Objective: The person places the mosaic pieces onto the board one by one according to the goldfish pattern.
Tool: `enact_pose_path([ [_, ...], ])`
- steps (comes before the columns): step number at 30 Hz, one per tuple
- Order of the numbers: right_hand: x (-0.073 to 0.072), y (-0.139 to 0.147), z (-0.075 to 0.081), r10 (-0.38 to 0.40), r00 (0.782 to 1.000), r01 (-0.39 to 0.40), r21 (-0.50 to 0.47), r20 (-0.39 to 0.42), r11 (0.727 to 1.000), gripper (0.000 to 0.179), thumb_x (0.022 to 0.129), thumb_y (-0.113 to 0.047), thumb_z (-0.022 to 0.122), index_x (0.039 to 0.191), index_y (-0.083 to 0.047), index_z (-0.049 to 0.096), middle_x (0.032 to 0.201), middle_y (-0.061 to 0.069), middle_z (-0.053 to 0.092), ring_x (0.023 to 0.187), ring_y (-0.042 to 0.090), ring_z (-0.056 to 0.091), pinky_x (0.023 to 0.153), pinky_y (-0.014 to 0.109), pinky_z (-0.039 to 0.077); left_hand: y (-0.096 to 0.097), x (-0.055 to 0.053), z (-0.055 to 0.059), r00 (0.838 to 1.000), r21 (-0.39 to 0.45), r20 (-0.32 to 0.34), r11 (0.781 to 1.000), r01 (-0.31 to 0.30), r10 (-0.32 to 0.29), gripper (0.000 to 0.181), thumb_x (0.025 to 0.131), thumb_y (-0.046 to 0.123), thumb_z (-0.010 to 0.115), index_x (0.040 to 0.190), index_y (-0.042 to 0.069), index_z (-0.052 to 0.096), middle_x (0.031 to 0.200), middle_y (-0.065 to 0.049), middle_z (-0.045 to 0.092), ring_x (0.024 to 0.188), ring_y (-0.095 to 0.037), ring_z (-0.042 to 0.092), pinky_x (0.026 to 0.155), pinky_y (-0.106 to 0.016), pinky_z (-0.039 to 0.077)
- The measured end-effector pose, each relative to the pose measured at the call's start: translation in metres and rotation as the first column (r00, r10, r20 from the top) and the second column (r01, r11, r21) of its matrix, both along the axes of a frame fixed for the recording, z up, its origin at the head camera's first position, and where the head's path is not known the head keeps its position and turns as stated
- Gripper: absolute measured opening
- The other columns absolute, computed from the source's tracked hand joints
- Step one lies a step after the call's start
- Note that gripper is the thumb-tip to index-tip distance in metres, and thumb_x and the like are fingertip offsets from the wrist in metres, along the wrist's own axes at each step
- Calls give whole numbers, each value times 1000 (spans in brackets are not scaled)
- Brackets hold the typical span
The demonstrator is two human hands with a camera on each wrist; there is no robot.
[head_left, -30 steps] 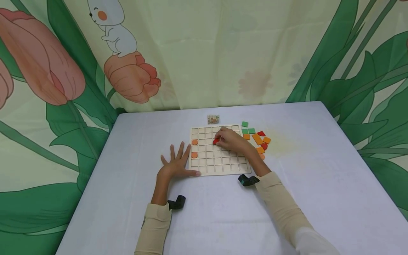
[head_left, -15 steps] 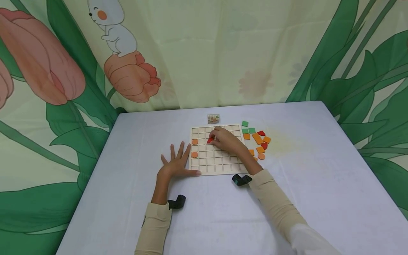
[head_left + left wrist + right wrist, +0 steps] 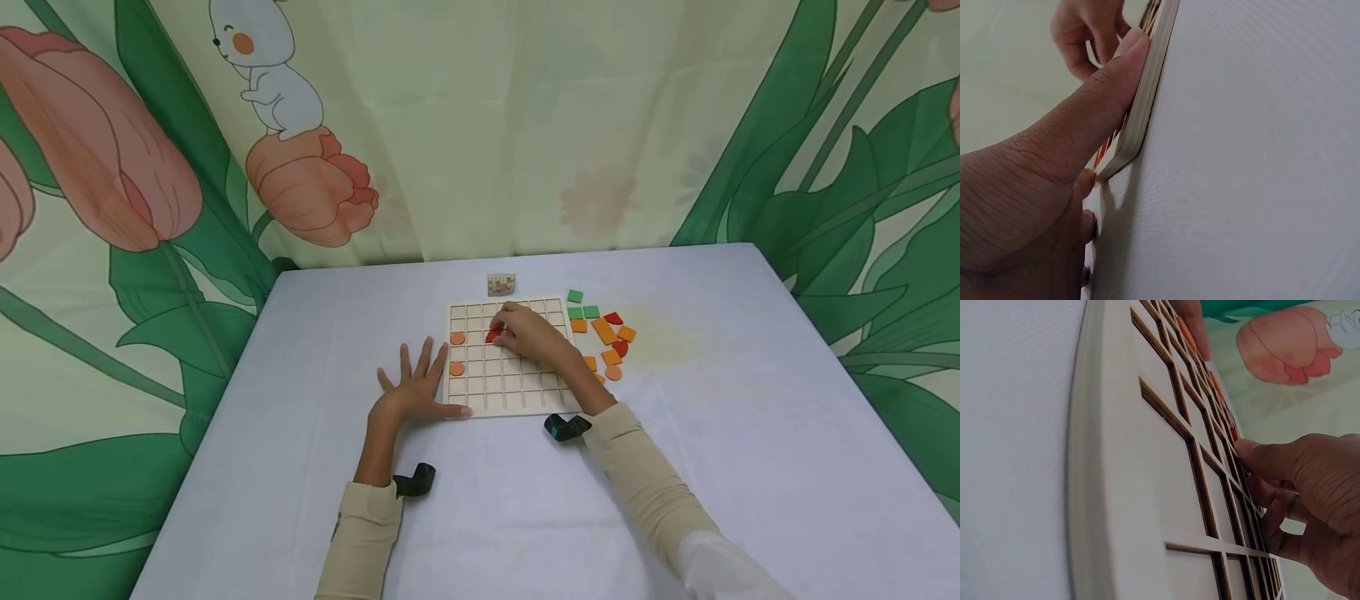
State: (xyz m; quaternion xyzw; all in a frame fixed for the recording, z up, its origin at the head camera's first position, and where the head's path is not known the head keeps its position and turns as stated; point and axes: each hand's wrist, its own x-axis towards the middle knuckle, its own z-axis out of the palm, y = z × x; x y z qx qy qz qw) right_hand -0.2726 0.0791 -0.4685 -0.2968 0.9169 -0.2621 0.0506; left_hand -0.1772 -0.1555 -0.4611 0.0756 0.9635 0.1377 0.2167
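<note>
A pale wooden grid board (image 3: 517, 400) lies on the table, its square cells marked by dark grooves in the right wrist view. My right hand (image 3: 528, 336) pinches a red piece (image 3: 492, 336) with a curved edge low over the cells left of the board's middle. Much of that piece is hidden by the fingers. My left hand (image 3: 411, 392) is spread at the board's left side, the thumb (image 3: 1129, 62) resting on its near edge. Two orange discs, an upper disc (image 3: 457, 337) and a lower disc (image 3: 457, 367), sit in the leftmost column.
Right of the board lie loose pieces: green squares (image 3: 591, 312), an orange rectangle (image 3: 603, 331), red rounded pieces (image 3: 620, 348), an orange disc (image 3: 613, 372) and several orange squares. A small patterned card (image 3: 501, 284) lies behind the board. A printed curtain (image 3: 480, 125) hangs behind the white-covered table (image 3: 300, 350).
My right hand has moved a little left over the board with the red piece, uncovering more orange pieces at the right. In the last half second it hardly moves. The left hand stays put.
</note>
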Motion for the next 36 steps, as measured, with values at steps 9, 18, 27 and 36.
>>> enact_pose_path([
  [9,2,-2,1,-10,1000,10,1,-3,1000,21,93,-20,68,109,-7,70,110,6,61,91,19,56,83,31,51,0,2,2,1000,9,-3,1000,2,-1,121,72,72,69,159,24,-1,165,-7,-15,145,-44,-25,103,-81,-5],
  [18,3,-2,2,-12,1000,11,-22,-5,1000,19,92,-19,69,107,-7,70,108,6,61,88,19,56,82,31,50,0,1,1,1000,11,-3,1000,4,-4,122,72,73,69,158,25,-2,165,-7,-16,145,-44,-25,103,-81,-5],
  [27,4,-1,-2,-12,1000,11,-39,-12,999,19,93,-20,68,107,-7,70,110,5,62,91,18,56,84,32,51,0,0,-2,1000,13,4,1000,-2,2,123,71,74,69,158,26,-3,165,-6,-17,145,-43,-26,104,-80,-6],
  [36,3,0,-2,-17,1000,16,-36,-16,999,18,94,-21,67,107,-9,70,110,4,62,90,18,56,82,30,50,0,2,2,1000,19,-2,1000,2,-1,122,72,72,70,158,24,-1,165,-7,-15,145,-45,-25,103,-81,-5],
])
